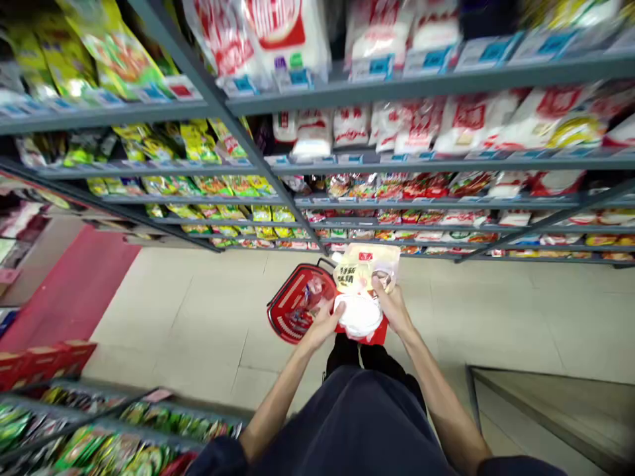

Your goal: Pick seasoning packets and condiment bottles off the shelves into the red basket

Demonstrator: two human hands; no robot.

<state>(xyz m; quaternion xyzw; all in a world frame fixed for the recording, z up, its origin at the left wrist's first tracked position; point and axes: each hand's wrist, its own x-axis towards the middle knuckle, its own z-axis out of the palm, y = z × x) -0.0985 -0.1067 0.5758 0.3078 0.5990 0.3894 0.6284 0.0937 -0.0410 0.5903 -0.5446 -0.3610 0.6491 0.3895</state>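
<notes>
Both my hands hold one packet (364,288) in front of me, above the floor. The packet is cream and yellow at the top, has a round white window in the middle and a red bottom edge. My left hand (323,324) grips its lower left side with curled fingers. My right hand (391,303) grips its right edge, thumb on the front. A red shopping basket (294,305) with a few items in it stands on the tiled floor just left of the packet, partly hidden behind it.
Grey shelves (426,82) full of white-and-red bags fill the wall ahead; yellow-green packets (198,142) fill those to the left. A lower shelf of snacks (99,439) is behind me at the bottom left. Red floor strip (74,284) at left.
</notes>
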